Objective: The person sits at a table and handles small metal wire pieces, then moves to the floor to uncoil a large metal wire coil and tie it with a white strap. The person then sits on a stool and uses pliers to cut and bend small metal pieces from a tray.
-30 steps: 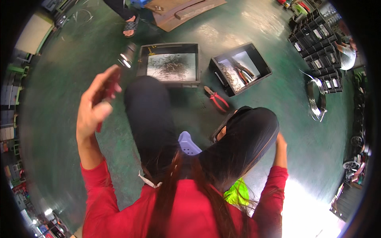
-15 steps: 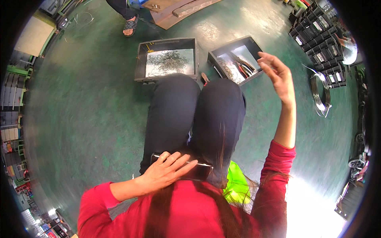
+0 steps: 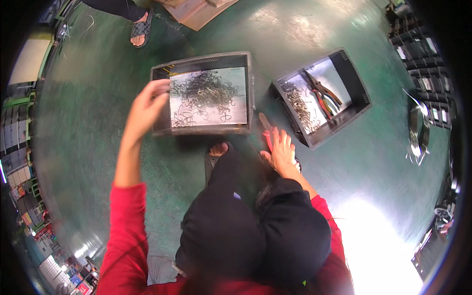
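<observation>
So half a second ago the left hand (image 3: pixel 143 109) was down in the lap over a dark flat phone-like thing and the right hand (image 3: pixel 281 155) was up by the right bin; now both are down at the work. Left is at the left edge of the left black plastic bin (image 3: pixel 251 93), fingers loosely curled with the thumb a bit apart, but it's blurry so I can't tell if they've got anything. The bent wire hooks (image 3: pixel 209 93) are heaped on the white sheet (image 3: pixel 196 121) inside that bin. Right hand has come down onto the red-handled pliers (image 3: pixel 268 139), which lie on the green floor (image 3: pixel 88 147) between the bins, near the right bin's (image 3: pixel 339 131) near-left edge. Fingers are fairly straight over the handles, can't tell whether they're gripping. The knee that was blocking those pliers is out of the way too, so I'd say hooks and tool are both within easy reach now.
</observation>
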A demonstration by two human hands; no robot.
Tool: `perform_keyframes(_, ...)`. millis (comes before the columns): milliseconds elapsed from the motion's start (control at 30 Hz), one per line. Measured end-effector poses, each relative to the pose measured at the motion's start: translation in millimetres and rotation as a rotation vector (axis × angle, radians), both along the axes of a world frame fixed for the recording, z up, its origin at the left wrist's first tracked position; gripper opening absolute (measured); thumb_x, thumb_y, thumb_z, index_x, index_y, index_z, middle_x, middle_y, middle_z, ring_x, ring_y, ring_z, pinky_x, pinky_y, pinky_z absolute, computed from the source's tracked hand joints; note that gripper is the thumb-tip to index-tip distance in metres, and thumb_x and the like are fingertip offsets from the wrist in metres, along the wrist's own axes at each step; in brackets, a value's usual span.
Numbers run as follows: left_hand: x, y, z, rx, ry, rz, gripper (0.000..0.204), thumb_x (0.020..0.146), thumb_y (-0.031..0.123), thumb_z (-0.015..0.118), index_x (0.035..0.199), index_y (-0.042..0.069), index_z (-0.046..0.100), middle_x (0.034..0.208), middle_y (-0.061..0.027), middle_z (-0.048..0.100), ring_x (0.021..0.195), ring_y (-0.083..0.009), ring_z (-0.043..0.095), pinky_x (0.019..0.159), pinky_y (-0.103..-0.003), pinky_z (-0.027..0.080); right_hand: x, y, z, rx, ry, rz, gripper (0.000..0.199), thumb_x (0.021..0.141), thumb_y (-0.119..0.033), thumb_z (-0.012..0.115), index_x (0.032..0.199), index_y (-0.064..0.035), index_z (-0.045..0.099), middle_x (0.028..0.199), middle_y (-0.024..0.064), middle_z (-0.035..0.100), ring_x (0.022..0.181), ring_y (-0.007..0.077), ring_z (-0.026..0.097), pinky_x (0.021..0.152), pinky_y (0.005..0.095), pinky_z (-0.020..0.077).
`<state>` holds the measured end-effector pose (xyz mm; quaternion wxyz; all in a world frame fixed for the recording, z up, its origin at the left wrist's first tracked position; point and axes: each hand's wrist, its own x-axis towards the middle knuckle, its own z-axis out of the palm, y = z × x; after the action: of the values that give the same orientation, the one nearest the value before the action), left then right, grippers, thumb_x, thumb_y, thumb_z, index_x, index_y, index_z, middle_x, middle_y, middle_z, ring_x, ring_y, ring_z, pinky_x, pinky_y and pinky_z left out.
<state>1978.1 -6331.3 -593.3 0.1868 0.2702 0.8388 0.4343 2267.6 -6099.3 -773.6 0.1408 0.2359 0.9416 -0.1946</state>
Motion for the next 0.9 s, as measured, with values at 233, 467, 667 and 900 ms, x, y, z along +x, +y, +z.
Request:
perform_keyframes(233,6.0,86.3,-190.8,-0.169,0.357,-0.127,0.016,0.082,0.012,0.061,0.096,0.006,0.068,0.092,-0.0110,0.065,0.091,-0.0315,0.060,0.082,-0.040,0.047,-5.9,11.9,-27.8,-0.190,-0.112,-0.133,0.091,0.072,-0.020,0.071,0.146,-0.0068,0.020,0.135,0.0199,0.037,0.121,0.0443,0.039,0.096,0.0502,0.0431)
perform_keyframes(467,12.9,127.6,-226.0,-0.271,0.504,-0.219,0.022,0.076,0.017,0.071,0.094,0.007,0.066,0.097,-0.0081,0.059,0.098,-0.0296,0.053,0.081,-0.040,0.042,-16.0,42.6,-26.9,-0.661,-0.127,-0.548,0.050,0.072,-0.012,0.056,0.121,-0.0037,0.053,0.094,0.0201,0.060,0.083,0.0342,0.061,0.082,0.0395,0.0466)
perform_keyframes(667,19.5,129.8,-229.7,-0.353,0.573,-0.394,0.022,0.073,0.015,0.073,0.090,0.005,0.063,0.105,-0.0099,0.056,0.106,-0.0281,0.048,0.084,-0.039,0.039,10.3,37.3,35.0,-0.965,0.143,-0.558,0.040,0.073,-0.005,0.059,0.113,-0.0024,0.056,0.085,0.0056,0.053,0.072,0.0164,0.052,0.071,0.0299,0.0447)
perform_keyframes(900,11.1,92.9,-185.3,0.066,-0.394,0.135,0.015,0.090,0.018,0.062,0.092,0.003,0.063,0.096,-0.0044,0.062,0.091,-0.0182,0.055,0.080,-0.032,0.042,9.6,34.4,114.4,-1.335,0.307,-0.532,0.036,0.086,0.002,0.059,0.120,-0.0005,0.049,0.102,0.0080,0.062,0.095,0.0165,0.061,0.081,0.0284,0.0499)
